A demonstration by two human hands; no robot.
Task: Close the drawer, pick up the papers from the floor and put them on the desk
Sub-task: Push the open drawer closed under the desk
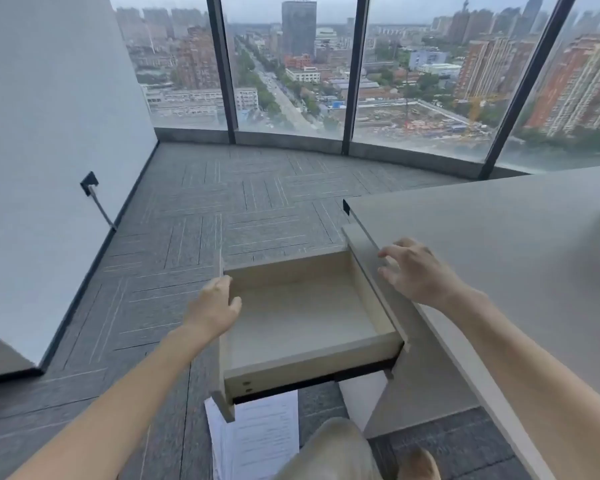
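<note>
An empty drawer [305,313] was seen pulled fully out from beneath the tabletop [499,237], high above a city skyline. The left hand [215,306] was laid against the drawer's front panel, fingers flat and nothing held in its grip. The right hand [416,271] was spread wide and empty just over the tabletop's edge, beside the drawer's inner corner. The papers [257,438] were left lying on the carpeted floor [187,220] directly below the drawer, partly hidden by it and by a knee. The drawer was judged not yet pushed home. A pinch was thought possible if the right fingertips were caught between drawer and tabletop as the drawer was shut; a one-sided push at the front panel could skew and jam the runners, and the loose sheets could be trodden on.
</note>
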